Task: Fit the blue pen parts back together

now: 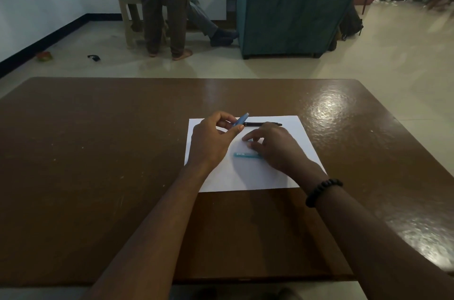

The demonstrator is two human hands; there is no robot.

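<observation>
While both forearms reach over the brown table (98, 152), the scene reads:
Left hand (211, 140): pinches a blue pen cap (241, 120) between thumb and fingers, raised above the white paper (277, 177).
Right hand (275, 147): fingers loosely bent, holding nothing, hovering over the paper, just beside the blue pen piece (247, 155).
Blue pen piece: flat on the paper.
Black pen (262, 124): lies near the paper's far edge.
Bracelet (321, 191): black beads, right wrist.

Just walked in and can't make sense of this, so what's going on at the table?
A person sits at a brown table with a white sheet of paper before them. Their left hand pinches a blue pen piece, lifted off the paper. Their right hand rests on the sheet beside a small blue piece. A black pen lies across the sheet's far edge.
</observation>
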